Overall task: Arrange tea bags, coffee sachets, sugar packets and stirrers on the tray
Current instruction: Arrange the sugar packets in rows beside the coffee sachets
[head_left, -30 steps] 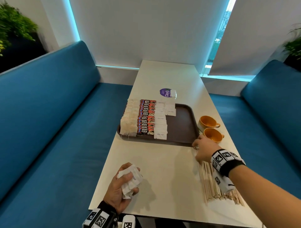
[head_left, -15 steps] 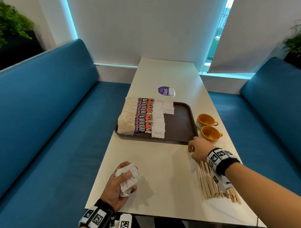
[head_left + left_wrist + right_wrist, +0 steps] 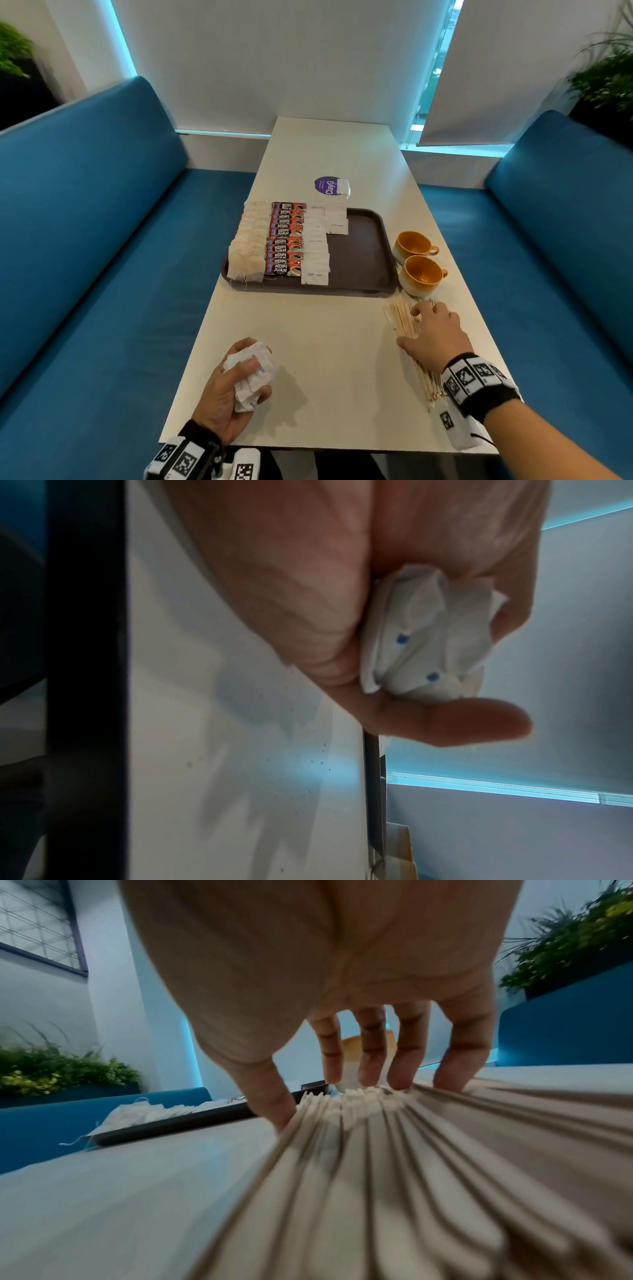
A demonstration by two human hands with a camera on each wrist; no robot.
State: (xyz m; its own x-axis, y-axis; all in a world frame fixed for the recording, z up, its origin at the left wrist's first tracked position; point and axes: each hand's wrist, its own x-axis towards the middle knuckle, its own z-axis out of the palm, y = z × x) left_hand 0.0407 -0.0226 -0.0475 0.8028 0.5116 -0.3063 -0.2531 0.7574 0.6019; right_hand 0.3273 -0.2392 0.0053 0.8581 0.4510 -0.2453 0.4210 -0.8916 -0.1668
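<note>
We see the brown tray (image 3: pixel 363 260) mid-table, its right half bare; tea bags (image 3: pixel 248 253), coffee sachets (image 3: pixel 284 240) and sugar packets (image 3: pixel 317 253) fill its left half in rows. Two orange cups (image 3: pixel 419 262) stand just off its 3 o'clock edge. Our left hand (image 3: pixel 227 390) clenches a wad of sugar packets (image 3: pixel 431 642) near the table's 6 o'clock edge. Our right hand (image 3: pixel 435 334) lies spread, fingers relaxed, on the stirrers (image 3: pixel 402 317) at 4 o'clock; half a second ago it was curled nearer the tray's corner.
</note>
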